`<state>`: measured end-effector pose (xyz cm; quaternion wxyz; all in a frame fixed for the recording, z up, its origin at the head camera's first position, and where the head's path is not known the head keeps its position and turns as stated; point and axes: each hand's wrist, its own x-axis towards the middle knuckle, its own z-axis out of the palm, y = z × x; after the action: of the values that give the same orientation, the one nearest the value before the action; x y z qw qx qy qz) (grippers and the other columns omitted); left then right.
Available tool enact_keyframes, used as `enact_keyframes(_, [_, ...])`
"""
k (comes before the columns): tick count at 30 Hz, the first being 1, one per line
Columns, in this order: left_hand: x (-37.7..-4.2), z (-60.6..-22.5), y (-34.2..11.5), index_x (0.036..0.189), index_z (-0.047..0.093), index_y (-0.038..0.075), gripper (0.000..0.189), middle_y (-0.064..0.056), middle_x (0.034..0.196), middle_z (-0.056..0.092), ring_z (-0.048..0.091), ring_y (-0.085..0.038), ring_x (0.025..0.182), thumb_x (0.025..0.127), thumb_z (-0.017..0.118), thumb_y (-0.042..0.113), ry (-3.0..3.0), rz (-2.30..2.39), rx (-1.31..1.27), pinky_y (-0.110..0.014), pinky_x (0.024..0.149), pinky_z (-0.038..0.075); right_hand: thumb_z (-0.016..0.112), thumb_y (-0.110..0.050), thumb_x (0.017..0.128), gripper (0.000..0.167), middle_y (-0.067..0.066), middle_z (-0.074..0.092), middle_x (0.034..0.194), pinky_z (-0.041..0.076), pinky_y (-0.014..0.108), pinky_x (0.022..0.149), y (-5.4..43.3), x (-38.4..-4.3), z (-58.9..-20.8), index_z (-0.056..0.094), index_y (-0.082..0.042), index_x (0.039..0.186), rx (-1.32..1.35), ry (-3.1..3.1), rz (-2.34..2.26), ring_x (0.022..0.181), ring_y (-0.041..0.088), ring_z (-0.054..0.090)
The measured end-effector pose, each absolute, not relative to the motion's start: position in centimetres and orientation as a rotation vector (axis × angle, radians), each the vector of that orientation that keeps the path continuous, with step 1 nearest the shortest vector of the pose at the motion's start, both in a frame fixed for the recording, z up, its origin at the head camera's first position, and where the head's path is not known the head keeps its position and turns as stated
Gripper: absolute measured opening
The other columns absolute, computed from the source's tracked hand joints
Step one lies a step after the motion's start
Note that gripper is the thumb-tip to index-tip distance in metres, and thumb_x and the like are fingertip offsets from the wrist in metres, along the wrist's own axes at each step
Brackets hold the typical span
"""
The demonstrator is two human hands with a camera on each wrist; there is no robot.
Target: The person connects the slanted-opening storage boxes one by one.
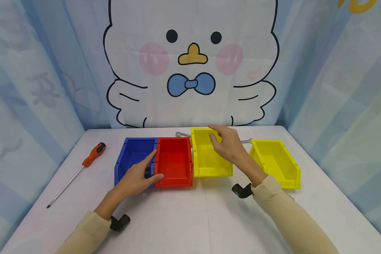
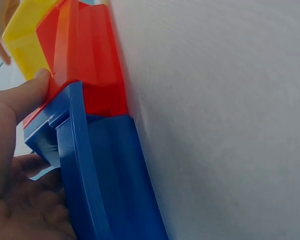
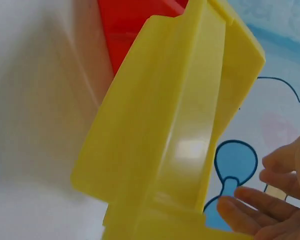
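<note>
My left hand rests where the blue bin and the red bin meet. Its index finger lies along their shared edge, and the thumb touches the red bin near the front. In the left wrist view the other fingers reach over the blue bin. My right hand hovers over a yellow bin beside the red one, fingers spread and holding nothing. Behind that bin, a metal wrench is mostly hidden, with both ends showing.
A second yellow bin stands apart on the right. At the left lies a screwdriver with an orange and black handle. A small black piece shows beside the left thumb. Printed curtains close off the back and sides of the white table.
</note>
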<state>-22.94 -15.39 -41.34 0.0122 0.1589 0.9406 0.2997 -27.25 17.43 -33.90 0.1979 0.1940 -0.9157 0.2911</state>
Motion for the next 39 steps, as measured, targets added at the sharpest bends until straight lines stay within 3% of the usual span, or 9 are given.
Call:
enact_keyframes(10, [-22.9, -41.5, -15.4, 0.171, 0.019, 0.019, 0.096, -0.023, 0.169, 0.040, 0.047, -0.052, 0.148, 0.097, 0.071, 0.052, 2.938, 0.931, 0.495, -0.070, 0.109, 0.051, 0.058, -0.019, 0.109, 0.049, 0.014, 0.061, 0.155, 0.065, 0.044, 0.099, 15.5, -27.4, -34.1, 0.051, -0.013, 0.158, 0.600, -2.873, 1.178, 0.126, 0.034, 0.071])
enact_keyframes(14, [-22.9, -41.6, -15.4, 0.171, 0.019, 0.019, 0.096, -0.023, 0.169, 0.040, 0.048, -0.052, 0.148, 0.098, 0.071, 0.052, 2.938, 0.934, 0.502, -0.070, 0.109, 0.051, 0.058, -0.019, 0.110, 0.054, 0.012, 0.049, 0.165, 0.067, 0.043, 0.090, 15.1, -27.4, -34.2, 0.045, -0.015, 0.162, 0.550, -2.920, 1.495, 0.137, 0.036, 0.064])
enact_keyframes(22, [-22.8, -41.5, -15.4, 0.171, 0.019, 0.019, 0.096, -0.023, 0.169, 0.039, 0.047, -0.052, 0.149, 0.098, 0.071, 0.051, 2.930, 0.948, 0.497, -0.070, 0.110, 0.051, 0.060, -0.023, 0.109, 0.059, 0.011, 0.046, 0.167, 0.065, 0.046, 0.096, 15.1, -27.8, -34.2, 0.042, -0.032, 0.164, 0.351, -2.932, 1.916, 0.146, 0.038, 0.056])
enact_keyframes(39, [-23.2, -41.6, -15.6, 0.171, 0.019, 0.019, 0.096, -0.023, 0.169, 0.040, 0.048, -0.052, 0.148, 0.097, 0.071, 0.052, 2.931, 0.946, 0.500, -0.068, 0.108, 0.053, 0.062, -0.023, 0.108, 0.059, 0.009, 0.048, 0.166, 0.066, 0.045, 0.094, 14.9, -28.3, -34.9, 0.044, -0.035, 0.162, 0.305, -2.884, 1.988, 0.146, 0.036, 0.057])
